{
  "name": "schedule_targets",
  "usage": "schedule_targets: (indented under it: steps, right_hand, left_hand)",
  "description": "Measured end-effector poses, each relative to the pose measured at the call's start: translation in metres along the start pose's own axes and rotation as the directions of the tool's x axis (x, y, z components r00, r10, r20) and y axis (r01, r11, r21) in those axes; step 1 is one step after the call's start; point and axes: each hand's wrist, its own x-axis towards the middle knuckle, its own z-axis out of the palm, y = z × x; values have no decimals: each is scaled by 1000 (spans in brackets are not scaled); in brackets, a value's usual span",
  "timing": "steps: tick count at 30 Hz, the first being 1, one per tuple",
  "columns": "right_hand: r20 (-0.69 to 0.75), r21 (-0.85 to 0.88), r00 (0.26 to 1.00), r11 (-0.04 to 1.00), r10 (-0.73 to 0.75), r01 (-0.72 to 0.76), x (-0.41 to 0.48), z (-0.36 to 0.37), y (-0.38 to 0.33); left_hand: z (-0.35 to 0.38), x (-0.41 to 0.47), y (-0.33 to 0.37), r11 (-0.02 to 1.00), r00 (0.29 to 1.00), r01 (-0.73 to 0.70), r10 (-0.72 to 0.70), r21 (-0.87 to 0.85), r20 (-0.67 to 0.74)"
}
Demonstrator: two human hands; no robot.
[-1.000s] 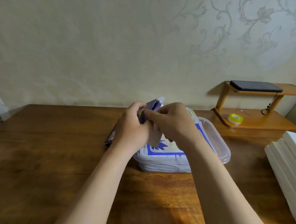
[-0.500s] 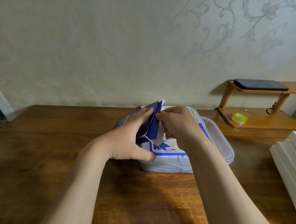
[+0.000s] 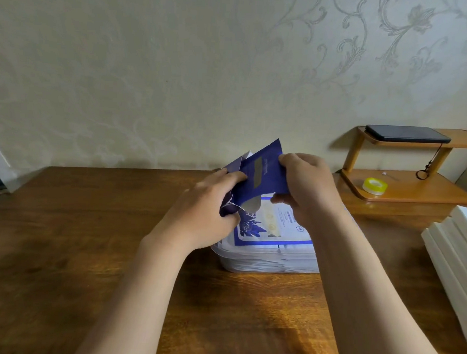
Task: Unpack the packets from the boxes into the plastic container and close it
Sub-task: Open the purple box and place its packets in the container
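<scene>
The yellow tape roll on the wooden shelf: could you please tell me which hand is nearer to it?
Right. The right hand holds the blue box left of the tape roll; the left hand grips the box's other side, farther away.

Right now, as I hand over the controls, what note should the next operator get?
Hands: left hand grips the dark blue cardboard box at its lower left; right hand grips its right edge, above the clear plastic container.
Done: white-and-blue packets are stacked in the container.
Left: finish this box (contents not visible), unpack the flat white boxes at the right, and close the container, which is open.
</scene>
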Motion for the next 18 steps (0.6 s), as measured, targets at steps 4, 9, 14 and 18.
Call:
schedule_targets:
  steps: [4,9,14,18]
  right_hand:
    - [57,66,997,997,-43,40,1,-15,-3]
    - [341,-431,854,742,-393,514,8,-32,11]
    - [330,-515,758,566,-562,644,13,-23,20]
    - [68,-543,691,554,-720,631,20,-55,4]
  left_hand:
    - [6,-1,2,998,998,-12,15,55,-57]
    - [8,-1,0,995,997,27,-19,96,-76]
    - [8,-1,0,995,995,66,-61,73,-79]
    - [8,0,-6,994,989,105,-106,-16,-107]
